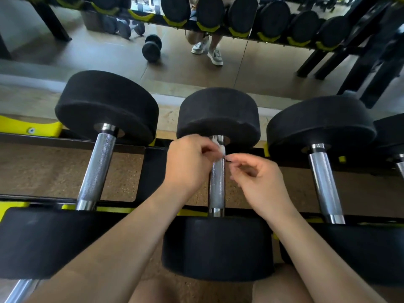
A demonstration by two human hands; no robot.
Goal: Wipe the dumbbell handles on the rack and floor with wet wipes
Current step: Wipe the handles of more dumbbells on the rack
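Note:
Three black dumbbells lie side by side on a black and yellow rack [150, 171]. The middle dumbbell's chrome handle [216, 189] runs away from me between its two black heads. My left hand [188, 165] pinches a small white wet wipe [222, 152] against the far end of that handle. My right hand [260, 182] hovers just right of the handle with fingers loosely curled, its fingertips at the wipe's right edge; whether it grips the wipe I cannot tell. The left dumbbell handle [96, 169] and the right dumbbell handle [325, 184] lie bare.
A mirror behind the rack reflects the gym floor, another row of racked dumbbells [240, 16], a loose dumbbell [152, 48] on the floor and a person's shoes [207, 51]. A further dumbbell [391, 141] sits at the right edge. Brown floor shows under the rack.

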